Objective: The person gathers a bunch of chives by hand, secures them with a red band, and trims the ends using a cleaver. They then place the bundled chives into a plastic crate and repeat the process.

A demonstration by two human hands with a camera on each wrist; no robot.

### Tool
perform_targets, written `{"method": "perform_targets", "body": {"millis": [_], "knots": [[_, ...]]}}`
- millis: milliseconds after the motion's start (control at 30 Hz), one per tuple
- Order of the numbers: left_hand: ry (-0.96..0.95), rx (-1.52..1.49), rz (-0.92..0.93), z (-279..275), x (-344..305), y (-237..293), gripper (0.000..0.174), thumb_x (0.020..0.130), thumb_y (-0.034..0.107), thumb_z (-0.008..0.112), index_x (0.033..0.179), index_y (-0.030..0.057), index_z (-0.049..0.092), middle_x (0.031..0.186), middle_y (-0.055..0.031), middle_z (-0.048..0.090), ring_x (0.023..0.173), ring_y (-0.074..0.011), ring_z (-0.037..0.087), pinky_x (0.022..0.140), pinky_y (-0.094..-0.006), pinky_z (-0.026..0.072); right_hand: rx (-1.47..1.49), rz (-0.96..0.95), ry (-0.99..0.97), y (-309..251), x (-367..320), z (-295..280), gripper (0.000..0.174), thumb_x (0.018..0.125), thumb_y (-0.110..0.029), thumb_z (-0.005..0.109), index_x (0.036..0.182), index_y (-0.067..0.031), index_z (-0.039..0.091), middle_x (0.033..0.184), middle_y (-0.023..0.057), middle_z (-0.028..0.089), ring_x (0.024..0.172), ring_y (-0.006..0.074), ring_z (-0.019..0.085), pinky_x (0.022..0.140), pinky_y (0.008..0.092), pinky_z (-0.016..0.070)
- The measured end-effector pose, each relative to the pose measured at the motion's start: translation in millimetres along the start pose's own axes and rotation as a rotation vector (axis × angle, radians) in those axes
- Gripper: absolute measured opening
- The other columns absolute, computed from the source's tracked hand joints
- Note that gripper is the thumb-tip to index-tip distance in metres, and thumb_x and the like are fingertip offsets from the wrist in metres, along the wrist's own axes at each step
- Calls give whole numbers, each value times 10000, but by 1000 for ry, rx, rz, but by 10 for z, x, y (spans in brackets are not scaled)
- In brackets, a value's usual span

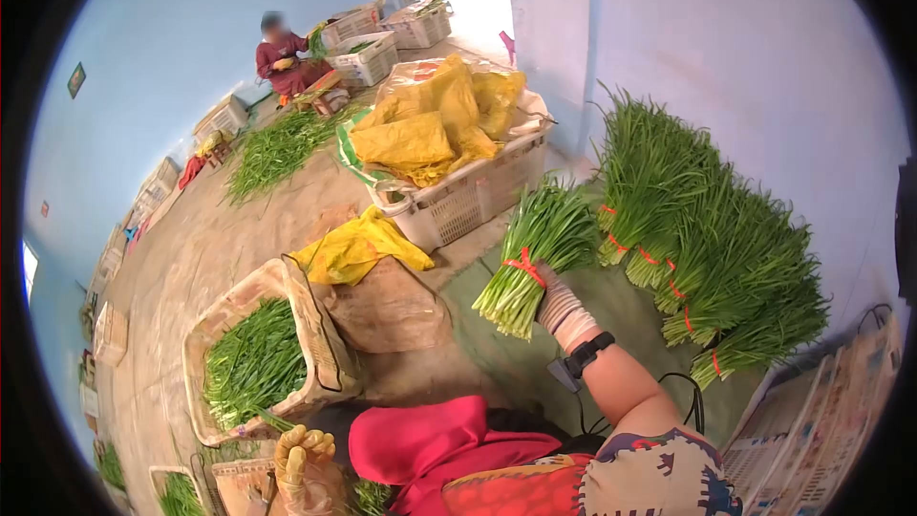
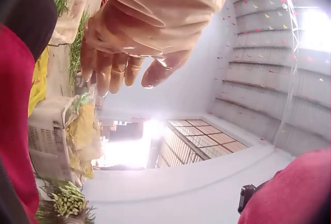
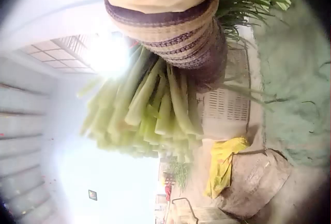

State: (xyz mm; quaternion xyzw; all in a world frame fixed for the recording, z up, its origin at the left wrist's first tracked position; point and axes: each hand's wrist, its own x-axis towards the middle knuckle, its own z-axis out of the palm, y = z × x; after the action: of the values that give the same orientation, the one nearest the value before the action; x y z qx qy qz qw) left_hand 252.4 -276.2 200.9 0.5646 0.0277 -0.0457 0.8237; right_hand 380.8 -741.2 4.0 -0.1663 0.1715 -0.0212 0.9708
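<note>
My right hand (image 1: pixel 556 301), in a striped knit glove, grips a bundle of green chives (image 1: pixel 506 301) tied with a red band (image 1: pixel 524 266). In the right wrist view the pale cut ends (image 3: pixel 150 125) face the camera, and the fingers are mostly hidden behind the stalks. My left hand (image 1: pixel 308 463) wears a translucent yellowish glove and is beside a white basket (image 1: pixel 320 344) of loose chives (image 1: pixel 256 363). Seen from the left wrist, its fingers (image 2: pixel 118 74) hang loosely bent, with nothing between them.
Several tied chive bundles (image 1: pixel 707 239) stand along the wall at right. Ahead, a large crate (image 1: pixel 487 186) carries yellow sacking (image 1: pixel 430 124); a yellow cloth (image 1: pixel 363 247) lies before it. Another person (image 1: pixel 284 57) sits at the back near crates. Loose chives (image 1: pixel 287 148) cover part of the floor.
</note>
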Motion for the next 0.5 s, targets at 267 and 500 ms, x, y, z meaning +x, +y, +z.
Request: {"method": "perform_targets", "body": {"millis": [267, 500], "knots": [[-97, 319, -2, 409, 446, -293, 604, 921, 268, 654, 1429, 23, 438, 1353, -140, 543, 1279, -253, 507, 1103, -415, 365, -373, -55, -232, 804, -447, 832, 601, 827, -247, 789, 1324, -52, 512, 1235, 71, 621, 1115, 215, 601, 977, 392, 508], [-250, 404, -109, 801, 861, -574, 751, 828, 129, 701, 1492, 62, 356, 1418, -120, 469, 1289, -216, 446, 1065, -358, 355, -542, -164, -566, 1446, -885, 1405, 864, 707, -250, 871, 1416, -68, 412, 1305, 70, 569, 1215, 201, 514, 1071, 358, 409]]}}
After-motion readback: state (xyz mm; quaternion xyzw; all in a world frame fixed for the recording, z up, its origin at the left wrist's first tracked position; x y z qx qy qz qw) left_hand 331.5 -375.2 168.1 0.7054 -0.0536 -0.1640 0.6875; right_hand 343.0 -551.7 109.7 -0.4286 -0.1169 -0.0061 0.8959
